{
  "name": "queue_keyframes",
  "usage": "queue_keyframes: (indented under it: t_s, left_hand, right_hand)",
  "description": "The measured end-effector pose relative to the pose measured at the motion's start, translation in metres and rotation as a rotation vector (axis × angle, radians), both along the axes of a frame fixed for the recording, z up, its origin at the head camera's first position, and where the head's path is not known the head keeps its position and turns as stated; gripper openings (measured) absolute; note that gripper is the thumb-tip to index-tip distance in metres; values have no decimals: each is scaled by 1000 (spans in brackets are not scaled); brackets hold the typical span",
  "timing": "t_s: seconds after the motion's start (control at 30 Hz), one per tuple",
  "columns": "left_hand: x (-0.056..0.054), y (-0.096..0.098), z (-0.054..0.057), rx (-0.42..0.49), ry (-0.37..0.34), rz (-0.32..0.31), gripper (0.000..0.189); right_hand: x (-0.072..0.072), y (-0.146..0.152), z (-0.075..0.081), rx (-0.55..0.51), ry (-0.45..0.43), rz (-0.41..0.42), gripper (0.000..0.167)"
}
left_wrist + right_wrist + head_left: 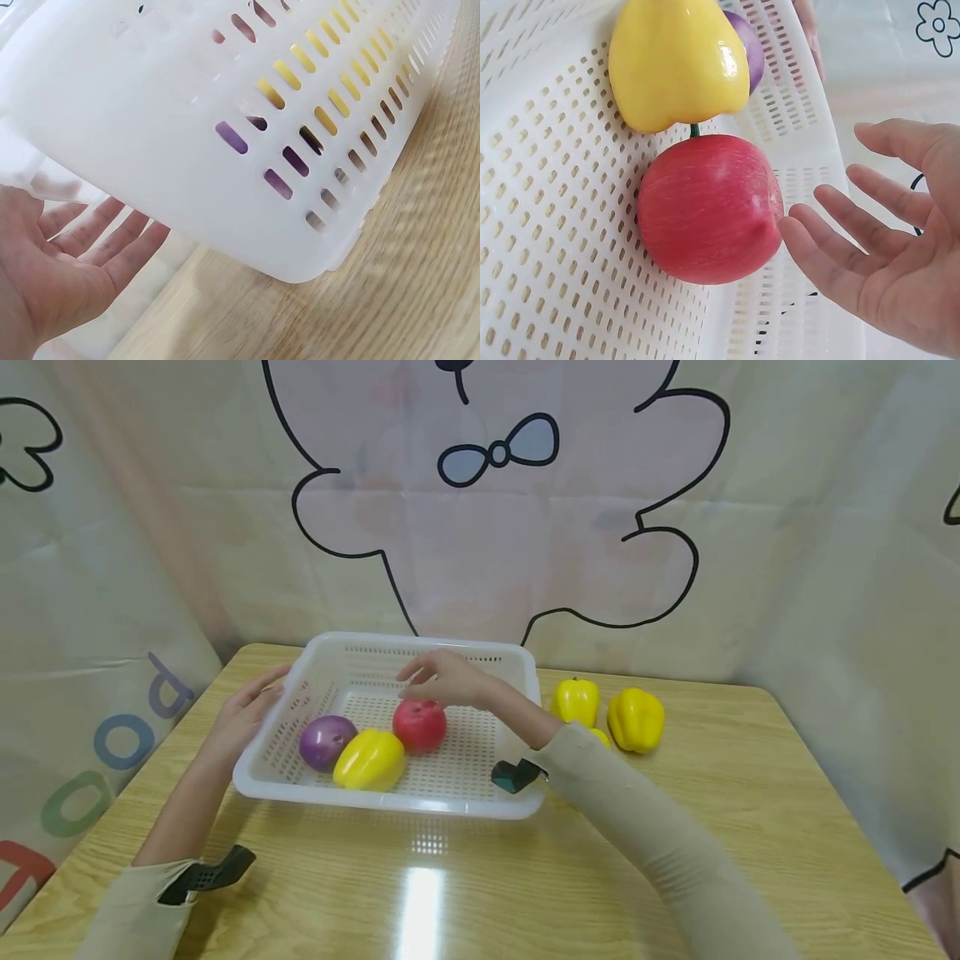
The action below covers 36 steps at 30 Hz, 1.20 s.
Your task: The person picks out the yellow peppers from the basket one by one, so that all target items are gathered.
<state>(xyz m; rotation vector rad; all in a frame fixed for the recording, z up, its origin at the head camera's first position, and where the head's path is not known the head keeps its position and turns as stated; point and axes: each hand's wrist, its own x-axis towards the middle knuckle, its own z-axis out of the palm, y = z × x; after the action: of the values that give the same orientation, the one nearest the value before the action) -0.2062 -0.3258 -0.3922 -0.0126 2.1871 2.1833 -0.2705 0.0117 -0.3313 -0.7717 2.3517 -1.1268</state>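
Note:
A white plastic basket (465, 806) with slotted walls stands on the table, holding a red apple (420, 727), a yellow bell pepper (370, 761) and a purple round fruit or vegetable (327, 742). My right hand (447, 678) hovers over the basket just behind the apple, fingers loosely bent and nothing in them. In the right wrist view the fingertips (795, 217) are right beside the apple (711, 210). At the basket's left end, my left hand (247, 714) touches the rim from outside, its fingers (135, 247) extended along the underside of the rim.
Several more yellow bell peppers (636, 720) lie on the table (720, 827) right of the basket, one partly hidden by my right sleeve. A printed cloth (600, 552) hangs behind the table and along both sides.

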Motion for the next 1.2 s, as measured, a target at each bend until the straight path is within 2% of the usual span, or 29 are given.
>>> queue_keyframes:
  t_s: [0.33, 0.57, 0.77, 0.97, 1.2]
  left_hand:
    - [0, 2, 0, 11, 0, 1, 31]
    - [2, 1, 0, 3, 3, 2, 39]
    - [2, 1, -1, 2, 4, -4, 36]
    - [2, 2, 0, -7, -1, -3, 46]
    - [2, 1, 1, -5, -15, 1, 55]
  right_hand:
    - [1, -6, -9, 6, -1, 21, 39]
    - [2, -10, -14, -1, -9, 37, 40]
    - [5, -10, -13, -21, -29, 79, 41]
    - [6, -12, -16, -40, -58, 103, 38]
    - [9, -14, -20, 9, -102, 142, 36]
